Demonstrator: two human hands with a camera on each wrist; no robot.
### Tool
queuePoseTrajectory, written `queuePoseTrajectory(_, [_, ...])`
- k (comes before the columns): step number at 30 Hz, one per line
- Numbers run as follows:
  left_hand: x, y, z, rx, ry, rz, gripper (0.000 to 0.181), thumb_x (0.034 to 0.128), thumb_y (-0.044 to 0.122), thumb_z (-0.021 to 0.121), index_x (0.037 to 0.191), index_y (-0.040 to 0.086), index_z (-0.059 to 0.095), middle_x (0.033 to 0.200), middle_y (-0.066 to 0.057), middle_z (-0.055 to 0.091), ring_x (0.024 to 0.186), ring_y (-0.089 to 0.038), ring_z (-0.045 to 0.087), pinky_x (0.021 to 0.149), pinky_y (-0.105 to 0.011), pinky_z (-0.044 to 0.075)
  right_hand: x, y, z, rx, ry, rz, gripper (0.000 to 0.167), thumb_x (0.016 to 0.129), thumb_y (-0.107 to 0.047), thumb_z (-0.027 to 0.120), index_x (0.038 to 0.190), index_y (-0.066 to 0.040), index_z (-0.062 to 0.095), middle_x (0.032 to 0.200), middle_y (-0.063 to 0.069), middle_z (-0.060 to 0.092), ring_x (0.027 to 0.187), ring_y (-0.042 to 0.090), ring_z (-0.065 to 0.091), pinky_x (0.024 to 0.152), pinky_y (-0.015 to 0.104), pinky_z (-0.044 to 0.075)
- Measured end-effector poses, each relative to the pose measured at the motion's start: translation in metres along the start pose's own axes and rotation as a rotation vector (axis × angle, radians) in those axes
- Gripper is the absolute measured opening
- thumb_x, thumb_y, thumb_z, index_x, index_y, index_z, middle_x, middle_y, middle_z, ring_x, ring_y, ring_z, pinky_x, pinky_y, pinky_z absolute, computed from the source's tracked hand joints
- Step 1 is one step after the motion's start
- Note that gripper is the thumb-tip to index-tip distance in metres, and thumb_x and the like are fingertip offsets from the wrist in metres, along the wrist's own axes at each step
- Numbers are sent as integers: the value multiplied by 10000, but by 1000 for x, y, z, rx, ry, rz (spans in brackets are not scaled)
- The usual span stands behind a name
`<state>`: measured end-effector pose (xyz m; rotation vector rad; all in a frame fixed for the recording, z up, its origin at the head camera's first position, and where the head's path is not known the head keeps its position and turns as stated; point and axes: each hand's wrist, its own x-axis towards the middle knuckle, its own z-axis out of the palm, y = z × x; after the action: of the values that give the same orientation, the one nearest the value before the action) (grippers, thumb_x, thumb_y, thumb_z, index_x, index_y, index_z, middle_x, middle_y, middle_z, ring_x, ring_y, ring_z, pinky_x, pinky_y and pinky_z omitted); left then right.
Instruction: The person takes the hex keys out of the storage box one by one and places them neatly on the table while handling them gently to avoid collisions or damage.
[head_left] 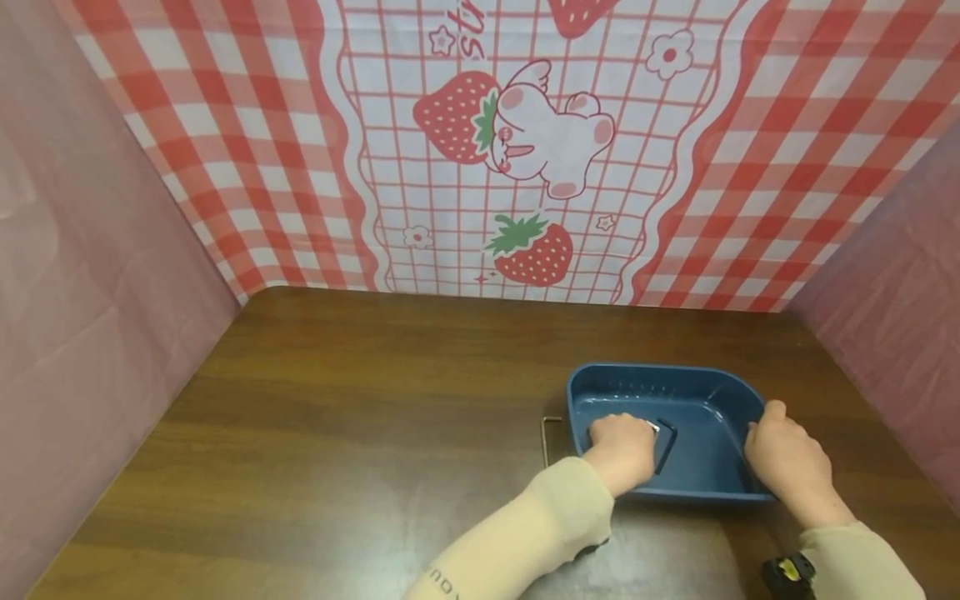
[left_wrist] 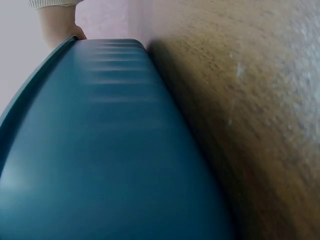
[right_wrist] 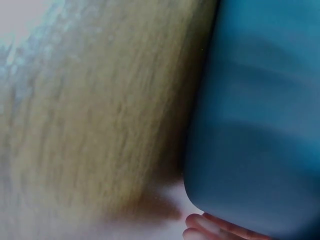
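Observation:
A blue tray sits on the wooden table, right of the middle in the head view. My right hand grips its right end, thumb over the rim. Fingertips touch the tray's outer edge in the right wrist view. My left hand is inside the tray at its left, fingers curled down. A small pale piece shows beside those fingers, but whatever they hold is hidden. Close by, inside the tray, lies a black L-shaped hex key. Outside the left wall, a metallic L-shaped rod is on the table.
The brown table extends left and in front of the tray. A red-and-white strawberry cloth hangs behind it. Pink curtains flank both sides. A black wrist device shows by the right sleeve.

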<state>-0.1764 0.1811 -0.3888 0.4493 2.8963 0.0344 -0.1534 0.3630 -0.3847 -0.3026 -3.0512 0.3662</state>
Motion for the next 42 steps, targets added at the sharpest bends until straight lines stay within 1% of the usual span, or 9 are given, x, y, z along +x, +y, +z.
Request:
queuePoseTrajectory(5, [-1,-2,0,-3,-6,-16,177,729,381,677,888,307,667,911,121,652,777,-92,592,564,-315,410,-1,-1,0,0,0,1,280,883,-99,410,956,161,338,768,381,511,628,536,510,488,533,389])
queuePoseTrajectory(13, [-1,-5,1,-53,-27,-42,142,759,370,639,833,254,675,864,85,660,732,-105,591,565,-308,411,0,-1,3,-1,5,4,276,883,-103,411,950,155,342,763,387,511,633,543,507,492,542,388])
queuePoseTrajectory(19, [0,-9,0,-71,-41,-48,142,728,344,671,827,242,667,837,82,650,715,-101,576,583,-297,412,0,2,5,-2,4,9,277,875,-109,413,951,149,346,753,387,513,611,531,509,470,524,381])
queuePoseTrajectory(21, [-1,-10,0,-79,-34,-43,155,714,337,680,837,243,669,860,87,653,745,-98,586,588,-295,416,-1,3,6,-2,0,9,280,874,-111,414,951,149,346,749,386,514,603,525,510,463,517,381])
queuePoseTrajectory(25, [-2,-14,-2,-94,-8,-20,120,714,322,681,796,237,661,858,86,653,761,-103,593,583,-290,420,-1,2,5,-3,10,-3,272,870,-106,418,941,148,349,734,377,512,593,516,508,460,513,378])
queuePoseTrajectory(29, [-3,-18,-6,-110,21,15,72,736,300,665,735,232,641,805,75,639,720,-111,584,561,-290,418,-1,1,2,-7,13,-11,273,874,-105,420,941,149,348,734,371,511,596,515,508,464,514,378])
queuePoseTrajectory(32, [-4,-20,-9,-124,37,31,73,747,284,654,709,228,626,768,67,626,677,-116,572,536,-291,410,0,1,0,-7,5,-4,279,880,-110,415,952,149,341,759,384,510,613,524,508,477,523,380])
queuePoseTrajectory(37, [-7,-23,-16,-142,56,37,98,758,283,645,688,221,616,770,68,634,672,-122,577,522,-292,405,-1,2,2,-4,22,-6,267,877,-107,417,945,141,346,774,389,513,611,530,507,467,520,375])
queuePoseTrajectory(42, [-10,-26,-18,-157,86,39,136,785,317,626,687,223,622,820,73,653,738,-127,601,541,-296,412,-2,3,3,-2,32,-13,261,870,-103,419,938,140,350,762,379,515,600,525,505,462,518,372])
